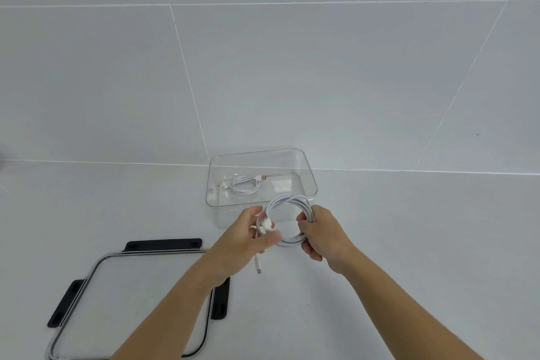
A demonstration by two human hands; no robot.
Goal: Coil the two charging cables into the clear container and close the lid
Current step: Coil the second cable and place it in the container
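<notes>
White cable coil (pixel 292 219): several loops, held in the air between both hands, just in front of the near wall of the clear container (pixel 311 181). The coil's far arc overlaps that near wall in view; whether it touches the wall cannot be told.

Right hand (pixel 321 232): closed around the coil's right side, fingers curled over the bundled loops, thumb toward the container. The loops run through the fist and come out below it toward the left hand.

Left hand (pixel 248 238): on the coil's left side, fingers partly closed and pinching the strand where it meets the loops. Fingertips blurred, so the exact grip is unclear. A loose tail ending in a plug (pixel 258 267) hangs down below this hand, clear of the surface as far as can be told.

Second cable (pixel 244 184): smaller, white, already coiled, lying on the container floor beyond both hands, toward the left half of the box. One connector end points right along the far wall.

Container: open at the top, standing on the white tiled surface (pixel 409 242), just past the hands.

Lid (pixel 73 301): clear panel with black latch flaps, lying flat on the surface below and to the left of the left hand, well apart from the container. The left forearm crosses over its right edge.
</notes>
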